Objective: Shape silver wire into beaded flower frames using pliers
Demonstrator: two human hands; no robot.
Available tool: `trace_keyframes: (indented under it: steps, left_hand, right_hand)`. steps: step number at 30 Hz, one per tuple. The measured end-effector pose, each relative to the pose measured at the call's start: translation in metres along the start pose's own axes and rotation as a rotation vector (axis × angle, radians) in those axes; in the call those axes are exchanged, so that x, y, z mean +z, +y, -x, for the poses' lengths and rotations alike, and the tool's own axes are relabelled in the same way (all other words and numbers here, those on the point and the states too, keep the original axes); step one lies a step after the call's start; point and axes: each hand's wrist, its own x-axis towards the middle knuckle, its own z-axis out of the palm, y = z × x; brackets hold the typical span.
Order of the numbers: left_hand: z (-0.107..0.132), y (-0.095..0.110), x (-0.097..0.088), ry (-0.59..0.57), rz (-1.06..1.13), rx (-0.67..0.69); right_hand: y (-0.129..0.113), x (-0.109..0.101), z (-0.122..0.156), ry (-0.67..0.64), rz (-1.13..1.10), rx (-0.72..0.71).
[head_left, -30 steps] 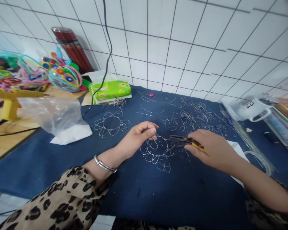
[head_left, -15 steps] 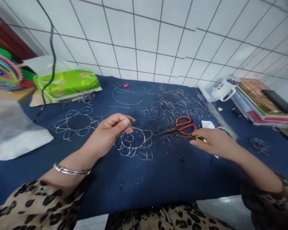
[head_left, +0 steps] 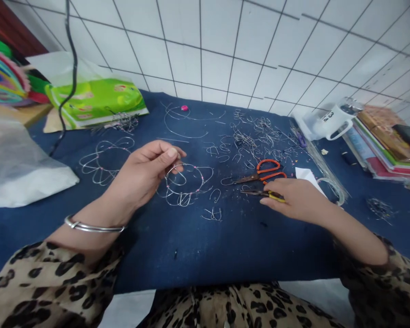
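My left hand (head_left: 146,175) is closed, thumb and fingers pinching the upper left edge of a wire ring with petal-like loops (head_left: 197,192) and small pink beads. The ring is tilted above the cloth. My right hand (head_left: 295,200) is wrapped around needle-nose pliers (head_left: 256,193) with yellow handles, their jaws pointing left towards the ring, apart from it. Just behind the pliers lie scissors (head_left: 248,179) with orange handles. Partly behind my left forearm, a second looped wire ring (head_left: 97,157) lies on the cloth. Short bent wire pieces (head_left: 213,214) lie in front of the held ring.
A tangled heap of bent wires (head_left: 248,141) lies towards the tiled wall. Straight wires (head_left: 323,164) and a white mug (head_left: 336,120) stand right, beside stacked books (head_left: 386,146). A green packet (head_left: 99,100), a white bag (head_left: 30,177) and a hanging black cable (head_left: 75,68) are left.
The view has shifted a little. The pliers have drawn slightly away from the scissors, towards me and to the left. The ring stays pinched in my left hand, turned slightly.
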Motion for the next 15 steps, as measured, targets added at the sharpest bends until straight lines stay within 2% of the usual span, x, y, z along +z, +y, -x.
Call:
trace_keyframes:
  steps: [8, 15]
  left_hand:
    - [-0.001, -0.005, 0.002, 0.029, -0.042, -0.018]
    - [-0.002, -0.006, 0.001, 0.033, -0.032, -0.007]
  right_hand:
    - [-0.024, -0.008, -0.024, -0.049, -0.020, -0.134]
    - [-0.034, 0.000, -0.026, -0.057, -0.034, -0.315]
